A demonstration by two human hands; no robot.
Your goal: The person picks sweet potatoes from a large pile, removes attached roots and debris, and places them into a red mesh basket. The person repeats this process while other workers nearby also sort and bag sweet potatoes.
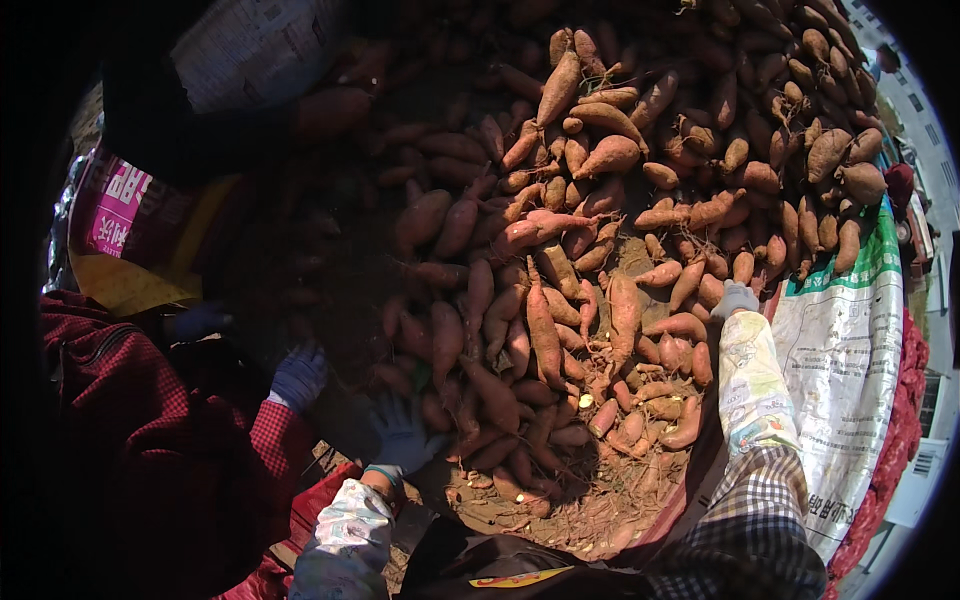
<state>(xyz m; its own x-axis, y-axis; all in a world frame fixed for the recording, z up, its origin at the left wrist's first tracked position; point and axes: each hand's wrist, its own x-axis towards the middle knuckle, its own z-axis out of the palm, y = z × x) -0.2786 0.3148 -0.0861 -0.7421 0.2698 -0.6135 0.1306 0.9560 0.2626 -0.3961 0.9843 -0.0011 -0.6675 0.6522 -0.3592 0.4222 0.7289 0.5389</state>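
A large heap of sweet potatoes lies before me, many with thin roots and soil on them. My left hand, in a pale work glove, is spread with its fingers apart at the heap's near left edge, in shadow. Sweet potatoes lie just right of its fingertips. My right hand, also gloved, reaches to the heap's right edge and touches the sweet potatoes there. Its fingers are partly hidden, so any grip is unclear. Small and broken sweet potatoes lie between my arms among loose roots.
At the left, a person in a red checked jacket has a gloved hand close to my left hand. Another person's dark sleeve reaches in behind. A white woven sack lines the right edge; a purple and yellow sack stands left.
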